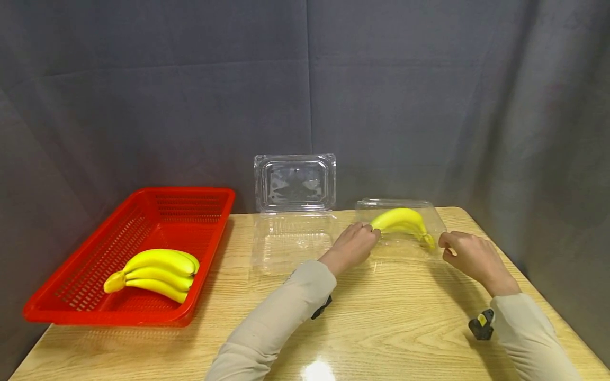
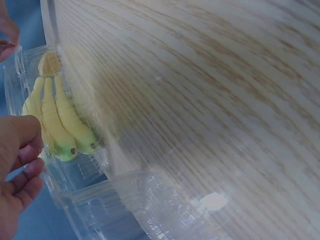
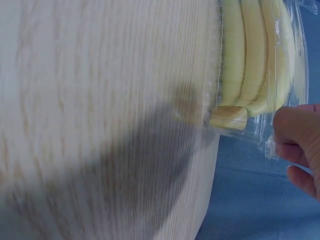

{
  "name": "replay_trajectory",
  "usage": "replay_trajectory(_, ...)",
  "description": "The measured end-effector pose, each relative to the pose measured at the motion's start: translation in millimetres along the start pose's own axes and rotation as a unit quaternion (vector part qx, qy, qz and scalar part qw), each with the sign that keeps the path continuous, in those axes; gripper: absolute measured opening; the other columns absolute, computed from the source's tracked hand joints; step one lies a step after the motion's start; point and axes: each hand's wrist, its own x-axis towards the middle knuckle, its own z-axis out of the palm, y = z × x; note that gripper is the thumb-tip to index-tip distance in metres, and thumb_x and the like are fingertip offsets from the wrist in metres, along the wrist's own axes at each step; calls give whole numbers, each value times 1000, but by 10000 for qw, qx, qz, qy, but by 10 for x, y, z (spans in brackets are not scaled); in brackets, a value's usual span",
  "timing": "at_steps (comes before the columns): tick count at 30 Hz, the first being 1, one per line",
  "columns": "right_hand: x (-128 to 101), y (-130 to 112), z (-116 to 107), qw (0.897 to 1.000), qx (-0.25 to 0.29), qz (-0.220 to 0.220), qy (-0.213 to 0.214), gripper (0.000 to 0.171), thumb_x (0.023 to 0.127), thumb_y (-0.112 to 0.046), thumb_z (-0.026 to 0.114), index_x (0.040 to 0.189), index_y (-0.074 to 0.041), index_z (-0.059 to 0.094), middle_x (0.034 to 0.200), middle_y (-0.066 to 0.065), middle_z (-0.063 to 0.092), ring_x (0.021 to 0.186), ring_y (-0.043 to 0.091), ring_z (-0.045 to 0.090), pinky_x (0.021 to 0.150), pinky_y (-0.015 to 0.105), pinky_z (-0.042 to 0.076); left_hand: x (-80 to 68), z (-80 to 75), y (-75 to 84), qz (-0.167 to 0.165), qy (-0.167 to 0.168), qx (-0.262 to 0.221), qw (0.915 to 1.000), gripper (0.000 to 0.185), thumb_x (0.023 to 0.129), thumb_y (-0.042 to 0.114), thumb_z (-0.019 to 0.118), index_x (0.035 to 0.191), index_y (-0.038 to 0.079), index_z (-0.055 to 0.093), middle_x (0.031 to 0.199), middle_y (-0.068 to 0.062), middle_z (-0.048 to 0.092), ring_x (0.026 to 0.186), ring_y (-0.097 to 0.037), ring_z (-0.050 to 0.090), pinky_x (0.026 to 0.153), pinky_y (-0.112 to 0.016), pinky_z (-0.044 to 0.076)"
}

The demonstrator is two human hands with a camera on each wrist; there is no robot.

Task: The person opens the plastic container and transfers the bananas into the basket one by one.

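A bunch of yellow bananas (image 1: 400,218) lies inside a clear plastic clamshell container (image 1: 436,219) at the table's back right, its lid lowered over the fruit. My left hand (image 1: 352,244) pinches the container's near left edge. In the left wrist view, the left hand's curled fingers (image 2: 31,145) partly cover that edge. At the near right corner, my right hand (image 1: 476,259) pinches the rim between thumb and finger, as the right wrist view shows with the right hand (image 3: 302,142). Whether the lid is fastened cannot be seen.
Left of the hands stands a second clear container (image 1: 286,243), its lid (image 1: 295,182) raised against the grey curtain (image 1: 214,106). A red basket (image 1: 224,227) at the left holds another banana bunch (image 1: 159,270). All rest on a wooden table (image 1: 381,328).
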Motion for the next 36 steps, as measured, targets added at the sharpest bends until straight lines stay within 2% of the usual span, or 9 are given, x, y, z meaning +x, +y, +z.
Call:
replay_trajectory(5, -5, 14, 6, 9999, -20, -154, 9, 29, 64, 9, 66, 75, -14, 55, 69, -10, 50, 54, 7, 39, 43, 29, 34, 9, 10, 17, -79, 20, -4, 10000, 19, 90, 4, 63, 108, 10, 70, 94, -3, 67, 75, -13, 55, 73, -24, 49)
replay_trajectory(11, 18, 37, 27, 9990, -90, -439, -33, 28, 64, 10, 66, 78, -12, 55, 71, -7, 52, 57, 9, 44, 45, 30, 37, 27, 5, 31, -161, -168, -57, 9997, 18, 90, 7, 65, 106, 12, 72, 94, -3, 67, 78, -15, 55, 74, -24, 48)
replay_trajectory(19, 42, 62, 26, 9972, -117, -724, -126, 24, 64, 8, 66, 80, -9, 58, 73, -3, 57, 56, 9, 45, 44, 28, 38, 58, 8, 47, 39, -205, 212, 9996, 13, 90, 7, 65, 97, 15, 73, 92, 0, 67, 80, -15, 56, 77, -26, 49)
replay_trajectory(25, 65, 63, -8, 9961, -194, -805, -312, 24, 64, 9, 64, 81, -8, 60, 74, 1, 61, 54, 11, 49, 43, 30, 39, 89, -7, 62, 146, -264, 378, 9988, 14, 88, 4, 68, 91, 17, 74, 87, 4, 66, 74, -14, 54, 68, -23, 47)
replay_trajectory(36, 101, 68, -15, 9940, -134, -989, -441, 24, 64, 10, 65, 78, -9, 58, 71, -2, 59, 50, 5, 38, 42, 28, 37, 80, -49, 99, 359, -365, 794, 9955, 19, 89, 1, 63, 92, 17, 73, 85, 3, 67, 71, -14, 56, 65, -24, 49)
